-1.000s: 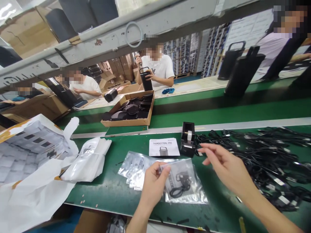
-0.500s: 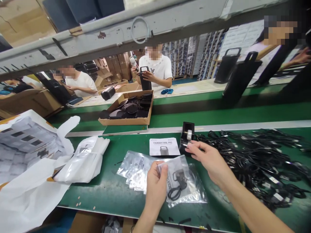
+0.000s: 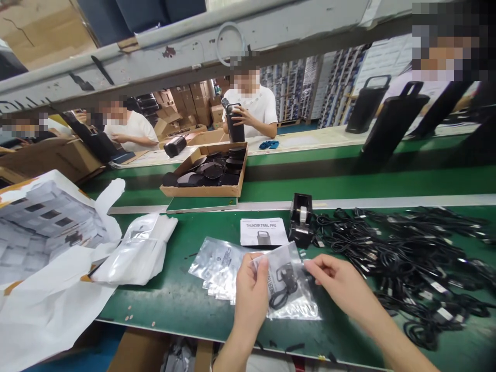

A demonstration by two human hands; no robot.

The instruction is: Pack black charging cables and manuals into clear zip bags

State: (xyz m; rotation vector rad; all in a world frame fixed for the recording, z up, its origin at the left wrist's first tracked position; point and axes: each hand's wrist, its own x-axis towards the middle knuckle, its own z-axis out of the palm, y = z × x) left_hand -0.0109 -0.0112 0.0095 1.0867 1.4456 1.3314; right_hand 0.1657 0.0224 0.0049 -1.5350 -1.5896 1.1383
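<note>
Over green table (image 3: 186, 310), beware bag (image 3: 287, 284) slippage at six o'clock from edge-only pinch in left hand (image 3: 251, 287); unclear grip in right hand (image 3: 336, 280).

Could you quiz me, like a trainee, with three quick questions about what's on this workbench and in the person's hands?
1. True or false: the left hand holds a clear bag with a black cable inside.

2. Which of these lies right beside the tape dispenser?
A) the blue cloth
B) the THUNDER TRAIL PRO leaflet stack
C) the shallow cardboard tray

3. Fill in: the loose cable heap lies nearer the person's ____.

Key: 1. True. 2. B. 3. Right hand.
</note>
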